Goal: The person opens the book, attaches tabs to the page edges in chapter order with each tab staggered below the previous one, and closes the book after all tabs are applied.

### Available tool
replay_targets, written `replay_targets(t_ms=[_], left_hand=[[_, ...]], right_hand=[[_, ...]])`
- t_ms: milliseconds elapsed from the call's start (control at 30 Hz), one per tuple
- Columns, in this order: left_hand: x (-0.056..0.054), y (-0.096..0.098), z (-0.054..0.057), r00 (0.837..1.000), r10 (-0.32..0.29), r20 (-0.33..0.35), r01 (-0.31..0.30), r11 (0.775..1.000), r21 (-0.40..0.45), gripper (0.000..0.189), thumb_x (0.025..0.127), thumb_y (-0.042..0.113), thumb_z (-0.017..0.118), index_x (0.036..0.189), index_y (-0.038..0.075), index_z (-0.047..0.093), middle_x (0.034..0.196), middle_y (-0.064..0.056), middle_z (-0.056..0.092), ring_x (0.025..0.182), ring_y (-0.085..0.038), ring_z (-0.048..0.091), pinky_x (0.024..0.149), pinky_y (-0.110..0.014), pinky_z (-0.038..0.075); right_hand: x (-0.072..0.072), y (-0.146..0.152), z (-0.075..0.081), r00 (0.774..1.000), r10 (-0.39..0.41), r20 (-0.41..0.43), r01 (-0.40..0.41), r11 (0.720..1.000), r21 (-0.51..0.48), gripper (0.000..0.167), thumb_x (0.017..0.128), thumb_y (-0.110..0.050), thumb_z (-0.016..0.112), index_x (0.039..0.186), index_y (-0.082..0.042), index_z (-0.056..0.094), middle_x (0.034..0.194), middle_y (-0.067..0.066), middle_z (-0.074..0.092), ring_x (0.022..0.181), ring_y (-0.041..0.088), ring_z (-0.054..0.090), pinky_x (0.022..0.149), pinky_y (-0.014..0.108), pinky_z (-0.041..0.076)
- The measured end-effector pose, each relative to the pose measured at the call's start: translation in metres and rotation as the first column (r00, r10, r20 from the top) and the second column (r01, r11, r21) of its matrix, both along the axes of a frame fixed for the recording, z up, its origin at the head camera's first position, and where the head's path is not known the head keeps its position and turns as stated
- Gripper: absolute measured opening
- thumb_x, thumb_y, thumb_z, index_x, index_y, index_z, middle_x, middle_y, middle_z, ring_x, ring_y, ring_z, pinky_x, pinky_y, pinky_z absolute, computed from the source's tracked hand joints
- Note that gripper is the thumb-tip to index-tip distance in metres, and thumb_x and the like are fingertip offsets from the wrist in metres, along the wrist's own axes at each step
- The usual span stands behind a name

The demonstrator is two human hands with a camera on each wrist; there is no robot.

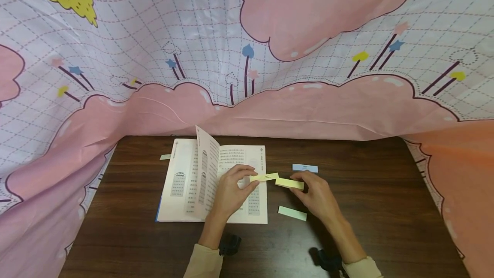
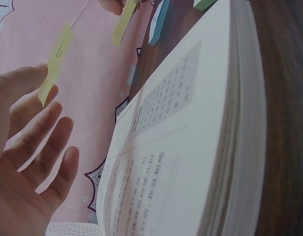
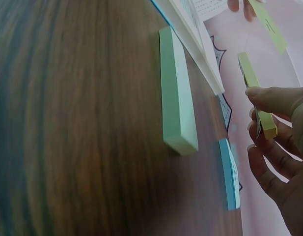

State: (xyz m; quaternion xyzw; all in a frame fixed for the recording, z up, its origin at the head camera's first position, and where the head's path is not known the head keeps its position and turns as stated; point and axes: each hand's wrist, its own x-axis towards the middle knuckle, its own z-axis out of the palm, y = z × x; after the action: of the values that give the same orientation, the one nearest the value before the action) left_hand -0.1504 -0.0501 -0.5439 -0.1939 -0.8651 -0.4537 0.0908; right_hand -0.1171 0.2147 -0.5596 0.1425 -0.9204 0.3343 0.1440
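Note:
My left hand (image 1: pixel 234 190) pinches a single yellow sticky note (image 2: pixel 56 64) by one end, between thumb and index finger, over the right page of the open book (image 1: pixel 164 205). Two short dark strokes mark the note. My right hand (image 1: pixel 318 194) grips a yellow sticky note pad (image 3: pixel 258 96) between thumb and fingers, just right of the book. In the head view the near ends of note and pad almost meet; the right wrist view shows them apart. One book page (image 1: pixel 208 166) stands up between the two sides.
A green sticky note pad (image 1: pixel 292 213) lies on the dark wooden table (image 1: pixel 127 243) near my right hand. Behind that hand lies a blue sticky note pad (image 1: pixel 305 168). A pale green tab (image 1: pixel 165 157) sticks out at the book's left edge. A patterned cloth (image 1: pixel 289 110) hangs behind.

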Motion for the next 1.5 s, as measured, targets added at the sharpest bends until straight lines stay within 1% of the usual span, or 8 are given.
replay_targets(t_ms=[133,233,433,733,933,1100,1233,1500], left_hand=[[0.000,-0.001,-0.001,1.000,0.012,0.024,-0.012,1.000,-0.009,0.021,0.083,0.025,0.083,0.101,0.015,0.078,0.111,0.008,0.068,0.109,-0.009,0.064,0.094,-0.034,0.052],[-0.001,-0.002,-0.002,1.000,0.018,0.024,-0.018,1.000,-0.004,0.022,0.083,0.026,0.082,0.101,0.014,0.078,0.111,0.008,0.068,0.109,-0.010,0.064,0.094,-0.034,0.052],[-0.001,-0.001,-0.006,1.000,0.017,0.005,-0.017,1.000,0.002,0.023,0.083,0.026,0.083,0.102,0.015,0.077,0.112,0.009,0.068,0.109,-0.011,0.064,0.093,-0.036,0.052],[0.001,0.002,-0.012,1.000,0.010,0.027,-0.011,1.000,0.016,0.022,0.084,0.026,0.082,0.104,0.018,0.077,0.113,0.009,0.068,0.111,-0.011,0.063,0.095,-0.036,0.051],[-0.001,0.006,-0.015,1.000,0.014,0.012,-0.014,1.000,0.003,0.025,0.083,0.027,0.082,0.104,0.015,0.077,0.112,0.008,0.068,0.111,-0.012,0.062,0.097,-0.035,0.050],[-0.002,0.008,-0.016,1.000,0.011,-0.001,-0.011,1.000,0.003,0.023,0.083,0.026,0.082,0.103,0.015,0.077,0.111,0.007,0.069,0.109,-0.013,0.063,0.095,-0.035,0.050],[-0.001,0.009,-0.016,1.000,0.010,0.005,-0.010,1.000,0.016,0.023,0.084,0.024,0.082,0.103,0.013,0.077,0.110,0.006,0.069,0.108,-0.013,0.062,0.095,-0.036,0.050],[-0.003,0.010,-0.016,1.000,0.009,0.021,-0.010,1.000,0.009,0.023,0.086,0.027,0.080,0.105,0.015,0.076,0.113,0.007,0.068,0.109,-0.012,0.060,0.095,-0.035,0.049]], right_hand=[[0.002,0.006,-0.002,1.000,-0.008,-0.009,0.008,1.000,-0.002,0.033,0.071,-0.006,0.089,0.097,-0.013,0.069,0.092,-0.006,0.067,0.078,0.009,0.058,0.066,0.031,0.048],[0.003,0.010,-0.003,1.000,-0.010,-0.016,0.010,1.000,-0.006,0.033,0.071,-0.005,0.089,0.094,-0.013,0.068,0.090,-0.006,0.066,0.076,0.011,0.057,0.065,0.031,0.047],[0.005,0.019,-0.007,1.000,-0.016,-0.025,0.016,1.000,-0.007,0.032,0.070,-0.004,0.089,0.093,-0.012,0.068,0.090,-0.005,0.067,0.074,0.014,0.058,0.064,0.029,0.045],[0.011,0.030,-0.013,0.999,-0.031,-0.020,0.031,1.000,0.005,0.032,0.070,-0.003,0.088,0.092,-0.013,0.068,0.089,-0.006,0.066,0.074,0.010,0.056,0.064,0.026,0.045],[0.012,0.035,-0.017,0.999,-0.035,-0.034,0.036,0.999,0.020,0.033,0.069,-0.001,0.089,0.092,-0.011,0.068,0.089,-0.003,0.066,0.075,0.013,0.060,0.065,0.029,0.048],[0.015,0.039,-0.018,0.999,-0.049,0.005,0.048,0.998,0.032,0.031,0.070,-0.003,0.089,0.093,-0.012,0.069,0.090,-0.004,0.066,0.076,0.013,0.059,0.066,0.034,0.050],[0.016,0.040,-0.018,0.998,-0.059,0.033,0.058,0.998,0.040,0.030,0.072,-0.006,0.088,0.094,-0.013,0.069,0.092,-0.004,0.066,0.077,0.012,0.058,0.065,0.035,0.050],[0.014,0.043,-0.022,0.999,-0.047,0.003,0.046,0.998,0.038,0.030,0.071,-0.007,0.089,0.093,-0.014,0.069,0.090,-0.004,0.067,0.081,0.013,0.059,0.068,0.037,0.050]])
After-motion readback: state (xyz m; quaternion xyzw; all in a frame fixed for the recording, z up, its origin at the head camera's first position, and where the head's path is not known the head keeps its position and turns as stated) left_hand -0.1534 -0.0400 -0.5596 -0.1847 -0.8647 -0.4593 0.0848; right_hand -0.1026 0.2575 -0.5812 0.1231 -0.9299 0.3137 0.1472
